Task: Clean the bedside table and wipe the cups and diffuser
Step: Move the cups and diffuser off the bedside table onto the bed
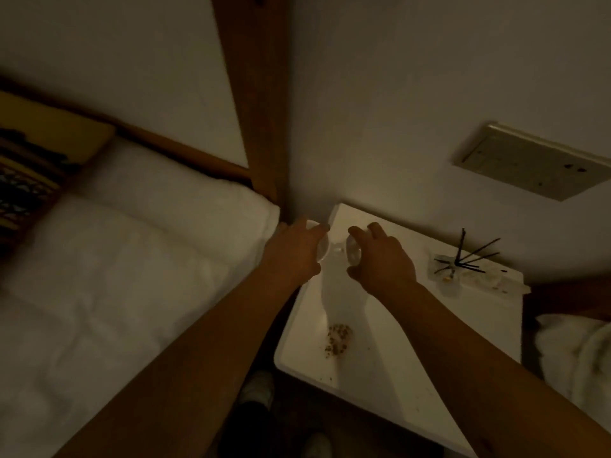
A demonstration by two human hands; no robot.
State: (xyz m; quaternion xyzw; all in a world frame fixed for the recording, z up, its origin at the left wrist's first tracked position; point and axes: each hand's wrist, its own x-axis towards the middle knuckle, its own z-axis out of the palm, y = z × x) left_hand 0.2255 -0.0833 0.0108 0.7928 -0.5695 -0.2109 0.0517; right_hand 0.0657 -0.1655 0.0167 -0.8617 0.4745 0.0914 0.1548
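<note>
Nearest, crumbs [338, 338] lie on the white table [390, 365], below the hands. Left hand [294, 251] grips one clear cup [323, 247]; right hand [380, 259] curls around a second cup [353, 256], both at the table's far left corner. Diffuser [463, 262] with dark reeds stands right of the right hand. Bed [115, 259] lies left.

Head camera looks steeply down — close over the bedside table [413, 342] and bed [115, 259].
</note>
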